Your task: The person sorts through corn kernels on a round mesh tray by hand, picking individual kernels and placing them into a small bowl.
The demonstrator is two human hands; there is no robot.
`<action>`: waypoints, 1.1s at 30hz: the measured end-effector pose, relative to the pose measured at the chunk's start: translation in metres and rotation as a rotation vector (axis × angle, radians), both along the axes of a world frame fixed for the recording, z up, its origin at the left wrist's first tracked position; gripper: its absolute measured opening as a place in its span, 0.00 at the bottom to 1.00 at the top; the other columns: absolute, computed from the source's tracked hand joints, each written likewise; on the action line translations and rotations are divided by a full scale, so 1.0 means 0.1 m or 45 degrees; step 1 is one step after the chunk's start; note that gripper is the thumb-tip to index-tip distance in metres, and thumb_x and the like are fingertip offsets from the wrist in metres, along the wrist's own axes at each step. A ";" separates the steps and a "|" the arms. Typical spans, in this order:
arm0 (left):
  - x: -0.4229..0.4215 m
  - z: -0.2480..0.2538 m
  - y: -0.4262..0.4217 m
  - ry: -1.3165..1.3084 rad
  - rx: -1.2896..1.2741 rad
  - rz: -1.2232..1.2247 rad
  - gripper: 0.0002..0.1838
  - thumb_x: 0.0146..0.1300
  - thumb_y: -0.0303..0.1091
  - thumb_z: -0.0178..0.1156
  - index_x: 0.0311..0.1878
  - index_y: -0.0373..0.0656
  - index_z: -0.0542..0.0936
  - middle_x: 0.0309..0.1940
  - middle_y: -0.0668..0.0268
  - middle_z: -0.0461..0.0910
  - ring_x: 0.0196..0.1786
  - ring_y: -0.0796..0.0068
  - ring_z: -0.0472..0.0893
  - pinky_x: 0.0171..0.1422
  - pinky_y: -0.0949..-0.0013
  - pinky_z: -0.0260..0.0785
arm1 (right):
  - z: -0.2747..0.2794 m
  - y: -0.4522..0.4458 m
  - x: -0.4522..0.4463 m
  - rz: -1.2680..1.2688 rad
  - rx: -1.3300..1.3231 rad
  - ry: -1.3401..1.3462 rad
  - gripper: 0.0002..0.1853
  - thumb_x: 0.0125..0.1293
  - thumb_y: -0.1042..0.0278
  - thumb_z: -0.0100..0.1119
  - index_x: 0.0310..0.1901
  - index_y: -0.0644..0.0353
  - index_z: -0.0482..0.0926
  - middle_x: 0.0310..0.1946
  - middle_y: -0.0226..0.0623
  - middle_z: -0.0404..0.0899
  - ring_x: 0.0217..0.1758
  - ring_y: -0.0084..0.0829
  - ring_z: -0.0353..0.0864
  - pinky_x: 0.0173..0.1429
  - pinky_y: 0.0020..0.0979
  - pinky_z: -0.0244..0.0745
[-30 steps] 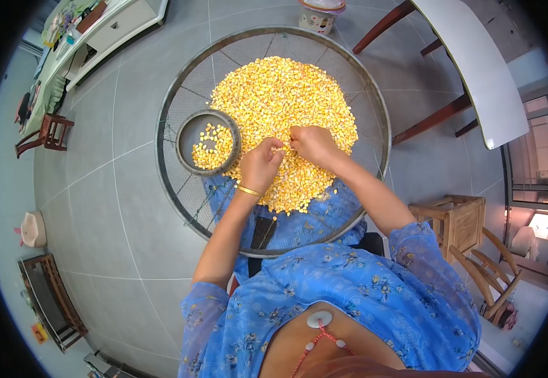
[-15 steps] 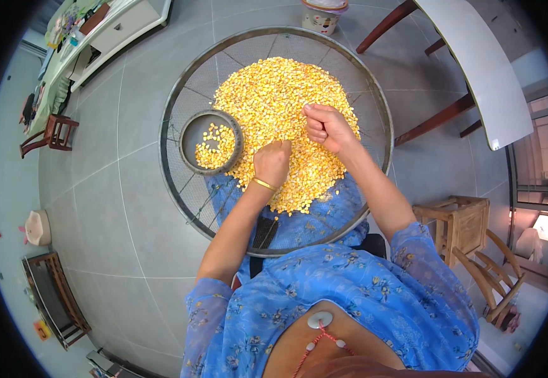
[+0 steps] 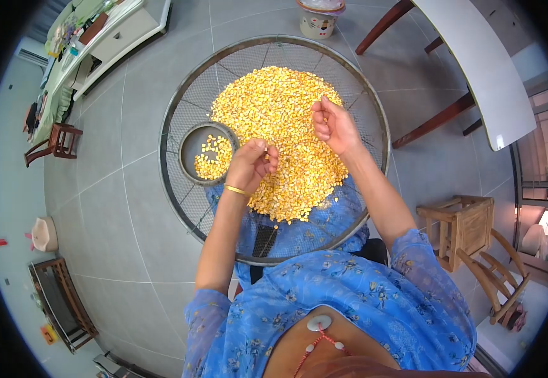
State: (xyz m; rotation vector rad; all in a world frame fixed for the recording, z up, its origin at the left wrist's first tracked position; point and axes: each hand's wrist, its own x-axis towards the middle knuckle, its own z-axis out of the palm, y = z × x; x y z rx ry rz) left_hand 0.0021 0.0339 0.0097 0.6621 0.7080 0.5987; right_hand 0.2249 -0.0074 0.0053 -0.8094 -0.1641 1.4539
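A broad heap of yellow corn kernels lies on a round mesh sieve with a dark rim. On the sieve's left side sits a small grey bowl with some kernels inside. Between bowl and heap is my left hand, a gold bangle at its wrist; thumb and fingers are pinched together, and anything between them is too small to name. Over the heap's right part my right hand is raised, palm turned inward, fingers curled but apart from the thumb, with nothing visible in it.
Blue cloth shows beneath the sieve's near part. A patterned bin stands beyond it. At the upper right is a white-topped table, with a wooden chair below. A small dark-red stool stands left.
My left hand has shifted left towards the bowl and turned, showing its fingertips. My right hand, earlier down at the kernels beside the left, has lifted away to the right and its fingers have loosened.
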 end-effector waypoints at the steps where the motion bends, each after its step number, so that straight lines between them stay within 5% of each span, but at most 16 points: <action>1: -0.04 -0.01 0.06 -0.030 -0.021 -0.016 0.08 0.68 0.34 0.48 0.37 0.42 0.73 0.26 0.66 0.73 0.27 0.76 0.72 0.29 0.73 0.66 | -0.03 -0.01 0.03 0.035 0.000 -0.134 0.09 0.65 0.65 0.48 0.34 0.61 0.74 0.16 0.27 0.69 0.14 0.19 0.60 0.17 0.22 0.52; 3: -0.10 -0.06 0.15 -0.060 0.009 -0.045 0.07 0.68 0.34 0.49 0.38 0.42 0.74 0.26 0.66 0.74 0.27 0.76 0.72 0.29 0.74 0.66 | -0.05 0.01 0.04 0.071 0.003 -0.269 0.10 0.65 0.64 0.50 0.34 0.61 0.74 0.15 0.25 0.67 0.14 0.18 0.60 0.16 0.22 0.51; 5: -0.17 -0.11 0.24 -0.059 0.039 -0.105 0.07 0.67 0.33 0.50 0.38 0.41 0.74 0.27 0.69 0.73 0.28 0.78 0.72 0.30 0.75 0.65 | -0.03 0.05 -0.02 0.170 -0.254 -0.996 0.12 0.61 0.60 0.55 0.32 0.63 0.75 0.13 0.29 0.70 0.15 0.25 0.67 0.18 0.28 0.60; 6: -0.15 -0.19 0.25 -0.060 0.040 -0.108 0.07 0.67 0.33 0.50 0.38 0.41 0.74 0.27 0.69 0.73 0.28 0.78 0.72 0.30 0.75 0.65 | -0.07 0.05 -0.04 0.166 -0.255 -0.996 0.12 0.61 0.60 0.55 0.32 0.63 0.75 0.13 0.29 0.70 0.15 0.25 0.67 0.18 0.28 0.60; 8: -0.05 -0.35 0.22 0.651 0.998 -0.018 0.06 0.64 0.34 0.55 0.38 0.41 0.75 0.22 0.73 0.70 0.24 0.80 0.69 0.28 0.76 0.64 | -0.20 0.01 -0.13 0.082 -0.108 -2.044 0.13 0.57 0.61 0.58 0.31 0.65 0.75 0.16 0.41 0.75 0.17 0.38 0.74 0.24 0.38 0.68; 9: -0.01 -0.14 0.12 1.279 1.418 -0.159 0.09 0.59 0.35 0.60 0.39 0.43 0.75 0.19 0.69 0.74 0.21 0.74 0.74 0.27 0.72 0.67 | 0.00 -0.06 -0.21 0.165 -0.198 -2.188 0.10 0.56 0.66 0.56 0.31 0.66 0.75 0.20 0.52 0.77 0.23 0.49 0.78 0.32 0.46 0.72; 10: 0.02 -0.19 0.07 1.274 1.422 -0.157 0.09 0.59 0.35 0.60 0.39 0.43 0.75 0.19 0.69 0.74 0.21 0.74 0.74 0.27 0.72 0.67 | -0.02 -0.06 -0.22 0.160 -0.199 -2.193 0.10 0.56 0.66 0.56 0.31 0.66 0.75 0.20 0.52 0.77 0.23 0.49 0.78 0.32 0.46 0.72; 12: 0.08 -0.33 -0.01 1.551 1.990 -0.080 0.10 0.56 0.35 0.61 0.40 0.44 0.76 0.19 0.62 0.77 0.23 0.64 0.78 0.26 0.64 0.69 | -0.10 -0.05 -0.23 0.328 -0.356 -2.533 0.07 0.56 0.66 0.57 0.33 0.60 0.76 0.22 0.50 0.78 0.28 0.49 0.79 0.34 0.47 0.72; 13: 0.09 -0.36 -0.03 1.582 1.890 -0.161 0.10 0.56 0.35 0.60 0.40 0.45 0.76 0.24 0.57 0.79 0.28 0.56 0.80 0.28 0.57 0.70 | -0.12 -0.04 -0.22 0.404 -0.395 -2.539 0.06 0.56 0.68 0.55 0.33 0.60 0.75 0.24 0.51 0.79 0.31 0.50 0.80 0.37 0.49 0.72; 17: 0.04 -0.56 0.03 1.689 1.940 -0.278 0.09 0.56 0.34 0.59 0.40 0.45 0.76 0.24 0.57 0.79 0.27 0.57 0.80 0.29 0.56 0.70 | -0.20 -0.04 -0.20 0.393 -0.315 -2.544 0.05 0.56 0.68 0.54 0.32 0.60 0.76 0.23 0.50 0.79 0.29 0.50 0.79 0.37 0.49 0.72; 23: 0.00 -0.30 -0.05 1.336 1.850 -0.037 0.05 0.57 0.32 0.57 0.31 0.42 0.75 0.21 0.59 0.77 0.26 0.59 0.80 0.27 0.59 0.69 | -0.40 -0.01 -0.14 0.290 -0.311 -2.642 0.07 0.59 0.67 0.54 0.27 0.60 0.76 0.22 0.44 0.79 0.25 0.44 0.79 0.33 0.43 0.73; 25: -0.01 -0.21 -0.06 1.162 1.515 -0.005 0.05 0.56 0.33 0.61 0.30 0.43 0.77 0.16 0.63 0.74 0.21 0.66 0.77 0.24 0.65 0.66 | -0.43 0.04 -0.08 0.084 -0.097 -1.735 0.10 0.62 0.65 0.53 0.27 0.60 0.75 0.21 0.36 0.77 0.18 0.31 0.72 0.25 0.33 0.69; 26: -0.02 -0.22 -0.05 1.155 1.506 0.006 0.05 0.56 0.33 0.61 0.30 0.43 0.77 0.16 0.63 0.74 0.21 0.66 0.77 0.24 0.65 0.66 | -0.42 0.04 0.01 0.093 -0.096 -1.747 0.10 0.62 0.65 0.53 0.27 0.60 0.75 0.21 0.36 0.77 0.18 0.31 0.72 0.25 0.33 0.69; 28: -0.03 -0.25 0.00 0.998 1.263 0.002 0.05 0.55 0.33 0.63 0.31 0.43 0.78 0.12 0.67 0.68 0.17 0.75 0.69 0.24 0.71 0.63 | -0.17 0.00 0.14 0.217 0.075 -0.287 0.10 0.66 0.65 0.50 0.29 0.60 0.74 0.20 0.30 0.71 0.15 0.20 0.61 0.20 0.23 0.59; 29: -0.05 -0.25 0.02 0.924 1.205 -0.009 0.05 0.56 0.31 0.63 0.31 0.41 0.78 0.14 0.72 0.67 0.17 0.81 0.63 0.23 0.75 0.59 | -0.08 0.02 0.07 0.047 0.090 -0.133 0.08 0.66 0.66 0.49 0.32 0.60 0.73 0.17 0.29 0.66 0.14 0.18 0.57 0.18 0.21 0.53; 33: -0.05 -0.39 0.11 0.423 0.715 0.059 0.03 0.61 0.29 0.57 0.34 0.41 0.75 0.20 0.74 0.70 0.21 0.83 0.65 0.22 0.78 0.55 | 0.04 0.01 0.03 -0.015 0.006 -0.021 0.09 0.67 0.66 0.47 0.33 0.61 0.73 0.17 0.29 0.66 0.15 0.17 0.58 0.18 0.21 0.53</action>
